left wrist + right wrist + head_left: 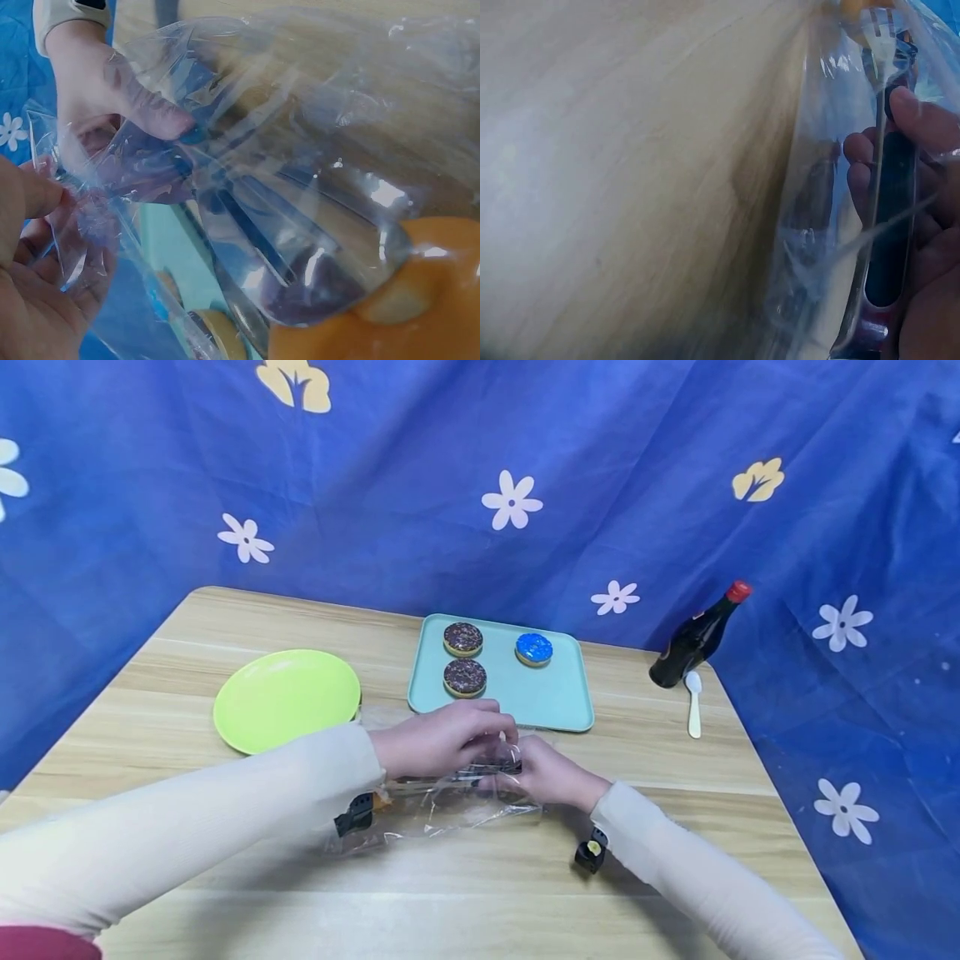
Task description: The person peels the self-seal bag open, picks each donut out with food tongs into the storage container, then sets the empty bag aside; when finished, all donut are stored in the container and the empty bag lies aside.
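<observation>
Over the table, my left hand point(450, 739) pinches the rim of a clear plastic bag point(468, 817). My right hand point(555, 774) grips metal tongs point(889, 225) with dark handle inlays, its fingers curled around them in the right wrist view. The tongs reach into the bag, and a broad rounded end shows through the film in the left wrist view. By that end is an orange-brown rounded item point(450, 300), possibly bread, seen through the film. Hands and glare hide much of the tongs in the head view.
Behind the hands, a light-blue tray point(525, 702) carries two chocolate donuts point(464, 677) and a blue-topped donut point(534, 648). A green plate point(285, 702) lies at left. A dark bottle point(690, 643) and a white spoon point(694, 706) are at the right, near the blue curtain point(420, 460).
</observation>
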Action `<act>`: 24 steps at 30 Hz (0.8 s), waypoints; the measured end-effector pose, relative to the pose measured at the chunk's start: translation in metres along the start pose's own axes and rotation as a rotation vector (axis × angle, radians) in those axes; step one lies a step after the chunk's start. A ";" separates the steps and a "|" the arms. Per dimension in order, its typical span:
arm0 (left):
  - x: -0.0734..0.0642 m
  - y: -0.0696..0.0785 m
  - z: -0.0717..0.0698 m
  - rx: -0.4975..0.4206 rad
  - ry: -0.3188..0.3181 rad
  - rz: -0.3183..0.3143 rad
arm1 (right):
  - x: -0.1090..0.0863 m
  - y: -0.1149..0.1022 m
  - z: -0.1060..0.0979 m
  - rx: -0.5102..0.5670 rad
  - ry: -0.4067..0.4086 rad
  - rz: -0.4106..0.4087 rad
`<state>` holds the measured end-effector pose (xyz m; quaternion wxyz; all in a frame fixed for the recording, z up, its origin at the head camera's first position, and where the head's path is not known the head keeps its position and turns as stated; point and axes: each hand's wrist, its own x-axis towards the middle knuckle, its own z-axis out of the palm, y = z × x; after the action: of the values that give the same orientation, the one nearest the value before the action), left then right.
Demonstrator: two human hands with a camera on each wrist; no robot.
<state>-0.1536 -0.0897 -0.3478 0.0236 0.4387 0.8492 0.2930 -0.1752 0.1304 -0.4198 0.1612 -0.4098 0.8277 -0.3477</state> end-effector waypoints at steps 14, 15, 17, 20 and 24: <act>-0.002 -0.002 -0.003 0.014 -0.001 0.003 | -0.022 -0.003 -0.012 0.003 0.013 0.014; -0.002 -0.003 -0.002 0.015 -0.003 0.000 | -0.025 -0.003 -0.014 0.001 0.016 0.007; -0.002 -0.004 -0.002 0.016 -0.006 -0.002 | -0.033 -0.001 -0.018 0.012 0.026 0.007; -0.003 -0.006 -0.001 0.014 -0.013 -0.009 | -0.047 0.001 -0.025 0.027 0.046 0.039; -0.005 -0.007 -0.001 0.011 -0.013 -0.012 | -0.067 0.004 -0.035 0.025 0.081 0.105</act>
<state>-0.1565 -0.0971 -0.3514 0.0284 0.4357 0.8532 0.2854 -0.1565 0.2008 -0.3991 0.1510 -0.3494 0.8494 -0.3655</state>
